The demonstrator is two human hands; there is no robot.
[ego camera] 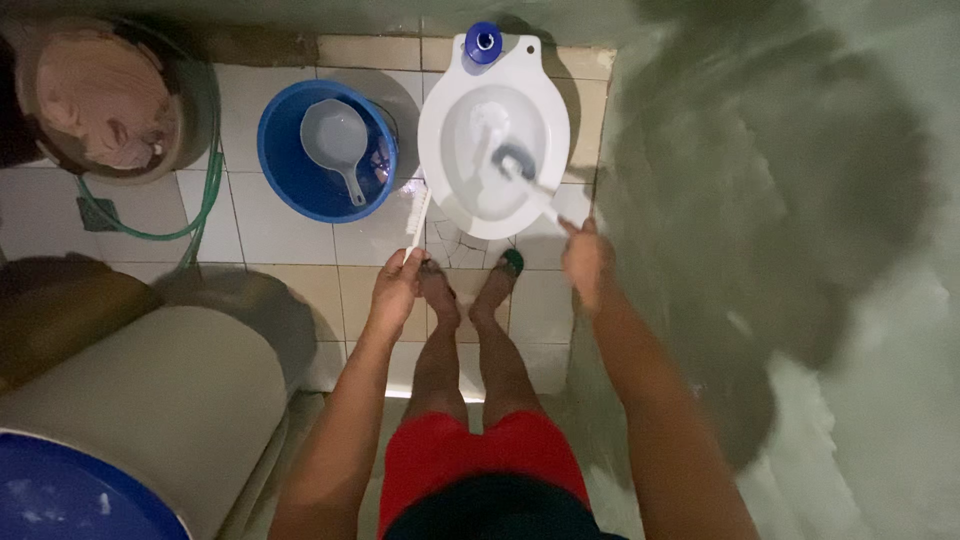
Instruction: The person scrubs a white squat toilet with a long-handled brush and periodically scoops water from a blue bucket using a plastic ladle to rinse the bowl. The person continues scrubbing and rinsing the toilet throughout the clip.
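Note:
A white toilet bowl (pixel 440 130) stands at the far end of the tiled floor, seen from above. My right hand (pixel 586 262) grips the handle of a toilet brush (pixel 518 163) whose dark head is down inside the bowl. My left hand (pixel 396 285) holds a small white hand brush (pixel 416 218) that points up beside the bowl's left rim. A blue bottle cap (pixel 483 42) sits behind the bowl. My bare legs and sandalled feet (pixel 512 263) stand just in front of the bowl.
A blue bucket (pixel 280 160) with a grey dipper (pixel 338 140) stands left of the toilet. A green hose (pixel 205 195) runs along the floor. A brown basin (pixel 100 95) is far left, a large barrel (pixel 150 400) near left. A stained green wall (pixel 780 200) lies right.

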